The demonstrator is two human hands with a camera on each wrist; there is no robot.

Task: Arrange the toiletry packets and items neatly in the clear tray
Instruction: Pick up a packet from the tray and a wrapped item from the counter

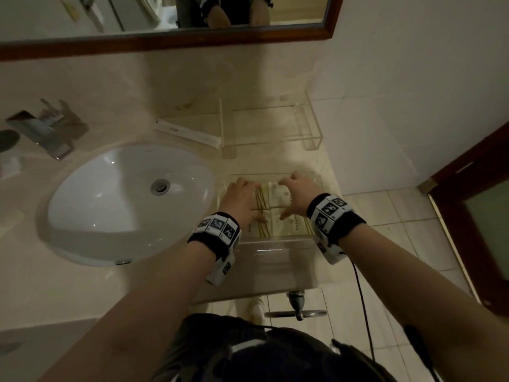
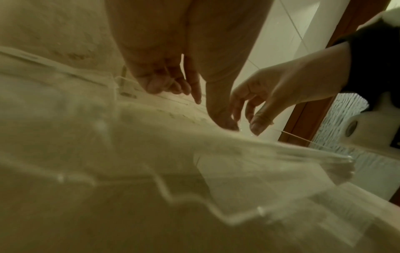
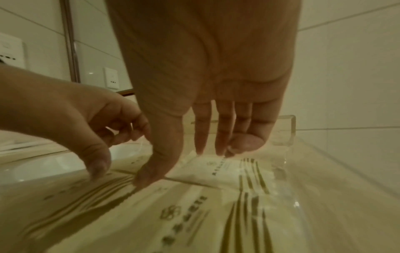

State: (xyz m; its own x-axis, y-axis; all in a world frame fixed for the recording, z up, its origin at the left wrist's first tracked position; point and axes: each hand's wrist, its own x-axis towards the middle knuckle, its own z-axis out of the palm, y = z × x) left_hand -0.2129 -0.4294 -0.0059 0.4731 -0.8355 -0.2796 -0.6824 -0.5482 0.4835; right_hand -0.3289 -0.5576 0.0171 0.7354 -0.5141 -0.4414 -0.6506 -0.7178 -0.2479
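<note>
Clear plastic tray (image 1: pixel 275 245) at counter edge, right of white sink (image 1: pixel 82 199). Cream packets (image 1: pixel 278 194) with gold stripes lying flat inside, roughly side by side, edges not quite square.

Left hand (image 1: pixel 242 199) over left packets: fingers loosely curled, tips down on the paper; nothing gripped. Right hand (image 1: pixel 298 193) over far right packet: fingers (image 3: pixel 223 137) straight, tips on its far edge, thumb (image 3: pixel 155 164) down at the seam between packets; pressing, not pinching.

Step in hand, judged: squaring up packets already in tray.

Long white sachet (image 1: pixel 187 132) outside on counter, beside empty clear stand (image 1: pixel 308 125).

Next move likely calls for: light sideways nudges to close gaps, then a reach for the sachet. Paper thin; risk of buckling under pressure.
</note>
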